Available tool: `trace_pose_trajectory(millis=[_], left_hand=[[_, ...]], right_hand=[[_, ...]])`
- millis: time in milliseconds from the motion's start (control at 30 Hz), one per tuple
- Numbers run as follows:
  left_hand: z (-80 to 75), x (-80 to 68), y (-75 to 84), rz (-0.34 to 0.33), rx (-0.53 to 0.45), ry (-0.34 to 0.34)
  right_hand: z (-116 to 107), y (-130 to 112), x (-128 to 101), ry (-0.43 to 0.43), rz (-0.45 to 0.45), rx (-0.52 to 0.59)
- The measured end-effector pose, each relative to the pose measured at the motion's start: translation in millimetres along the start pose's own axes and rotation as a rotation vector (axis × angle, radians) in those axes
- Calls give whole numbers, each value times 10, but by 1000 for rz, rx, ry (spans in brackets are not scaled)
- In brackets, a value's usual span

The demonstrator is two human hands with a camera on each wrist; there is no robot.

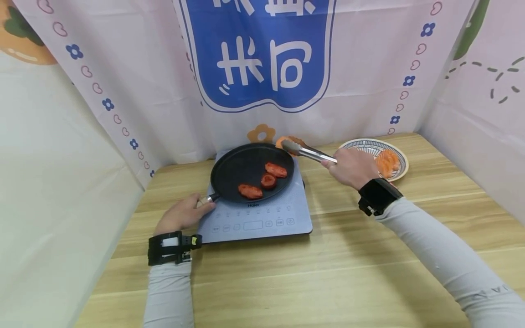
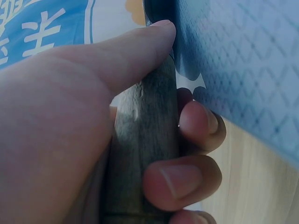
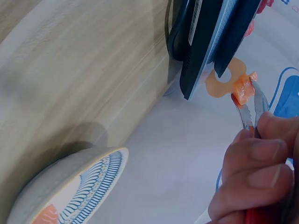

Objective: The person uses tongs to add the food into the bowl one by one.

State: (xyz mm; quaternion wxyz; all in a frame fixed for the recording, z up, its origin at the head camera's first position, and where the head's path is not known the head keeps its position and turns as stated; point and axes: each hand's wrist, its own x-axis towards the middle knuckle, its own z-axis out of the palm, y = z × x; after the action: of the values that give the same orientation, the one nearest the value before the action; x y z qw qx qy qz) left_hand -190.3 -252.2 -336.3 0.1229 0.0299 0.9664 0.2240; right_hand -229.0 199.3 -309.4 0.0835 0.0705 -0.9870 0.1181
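A black frying pan point(image 1: 246, 169) sits on a grey induction cooker point(image 1: 262, 214) and holds three reddish meat slices point(image 1: 268, 180). My left hand point(image 1: 182, 214) grips the pan's wooden handle point(image 2: 142, 154), fingers curled round it. My right hand point(image 1: 350, 167) holds metal tongs point(image 1: 307, 152) whose tips pinch an orange salmon slice point(image 1: 283, 141) just above the pan's far right rim. The right wrist view shows the same slice point(image 3: 243, 88) clamped in the tongs point(image 3: 250, 109).
A patterned plate point(image 1: 399, 157) with more salmon slices point(image 1: 387, 163) stands at the back right of the wooden table point(image 1: 328, 273). Printed cloth walls point(image 1: 123, 91) close in the left, back and right sides.
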Motion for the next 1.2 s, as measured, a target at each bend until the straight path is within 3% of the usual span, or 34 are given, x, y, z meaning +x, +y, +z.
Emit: trace_pose_trajectory(millis=[367,800,1200], left_hand=[[30,-3,3,-3,-5,5],[-1,-18,8,5,-7,-2],[-24,-28,14,2,-8,-6]], right_hand=[[30,-184,99,85,-33,-50],[132,-335,183,126,-83,-126],[160,-459,280,55,-94,-154]])
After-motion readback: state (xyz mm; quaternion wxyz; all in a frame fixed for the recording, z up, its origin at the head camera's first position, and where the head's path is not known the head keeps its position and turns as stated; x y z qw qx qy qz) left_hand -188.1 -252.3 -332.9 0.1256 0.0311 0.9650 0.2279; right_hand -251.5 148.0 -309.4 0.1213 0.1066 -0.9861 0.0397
